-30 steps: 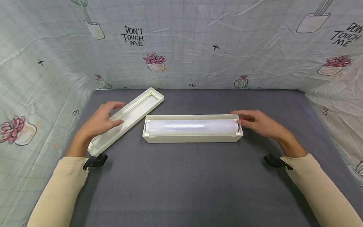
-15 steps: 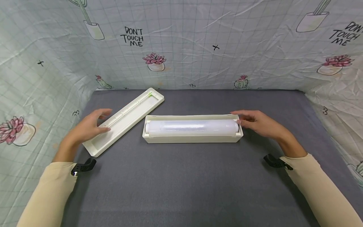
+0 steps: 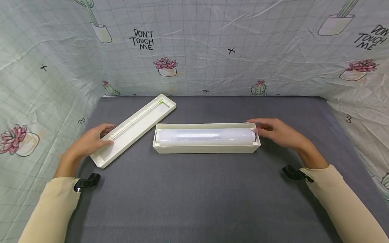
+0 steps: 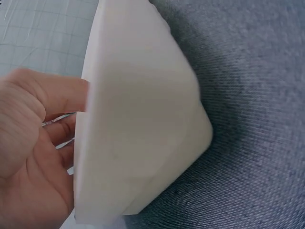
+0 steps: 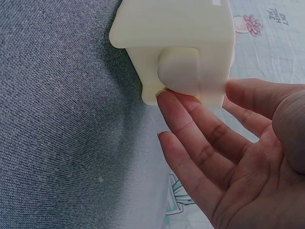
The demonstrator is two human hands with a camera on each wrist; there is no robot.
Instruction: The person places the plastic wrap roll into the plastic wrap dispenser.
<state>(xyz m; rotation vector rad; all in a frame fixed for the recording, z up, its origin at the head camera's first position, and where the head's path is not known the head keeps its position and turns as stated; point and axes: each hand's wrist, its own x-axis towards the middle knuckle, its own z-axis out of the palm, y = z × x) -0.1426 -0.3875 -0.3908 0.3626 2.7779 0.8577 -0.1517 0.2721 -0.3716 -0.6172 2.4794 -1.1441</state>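
A long white cling film dispenser box (image 3: 206, 149) lies lengthwise at mid-table, holding a shiny roll of cling film (image 3: 206, 136). Its detached white lid (image 3: 133, 126) lies slantwise to the left, inner side up. My left hand (image 3: 88, 141) holds the lid's near-left end, thumb over the near part and fingers at the far edge. In the left wrist view the thumb meets the edge of the lid (image 4: 138, 109). My right hand (image 3: 278, 133) grips the right end of the box, thumb at the rim; in the right wrist view, fingertips meet the end of the box (image 5: 176, 28).
A grey cloth (image 3: 194, 195) covers the table. Behind and at both sides hangs a white printed curtain (image 3: 197, 44), meeting the table's back edge. Black straps (image 3: 86, 182) sit at both wrists.
My left hand has slid left and toward me along the lid to its near end, and its fingers have closed in there. The right hand, box and roll stay put.
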